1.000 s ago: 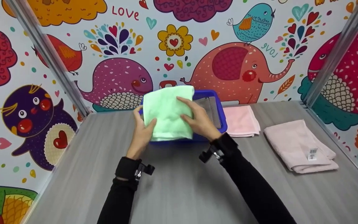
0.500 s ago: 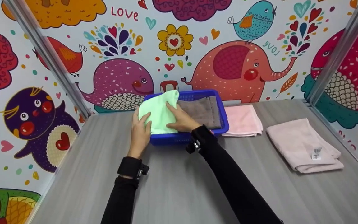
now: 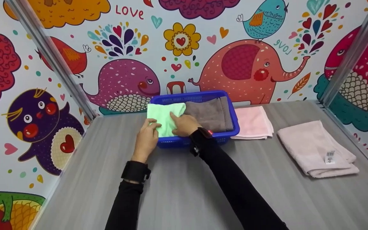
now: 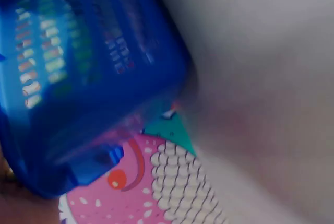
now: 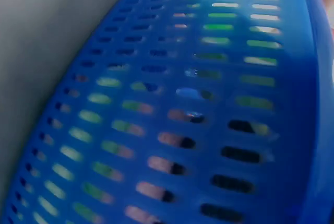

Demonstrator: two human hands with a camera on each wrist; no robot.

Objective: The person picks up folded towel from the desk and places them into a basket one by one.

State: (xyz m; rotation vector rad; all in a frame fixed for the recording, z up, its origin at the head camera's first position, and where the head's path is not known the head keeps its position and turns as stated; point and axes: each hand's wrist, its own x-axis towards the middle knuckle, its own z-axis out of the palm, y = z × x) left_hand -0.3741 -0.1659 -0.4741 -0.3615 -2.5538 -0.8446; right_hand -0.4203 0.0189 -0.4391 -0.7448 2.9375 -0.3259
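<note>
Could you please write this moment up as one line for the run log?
left hand: rests on green towel | right hand: presses green towel | green towel: in blue basket beside grey towel

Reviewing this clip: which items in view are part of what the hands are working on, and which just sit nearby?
In hand:
- folded mint-green towel, under the left hand and right hand
- blue slotted plastic basket
- folded grey-brown towel already inside it

Lying about:
- small folded pink cloth
- large pale pink tagged towel
- grey table
</note>
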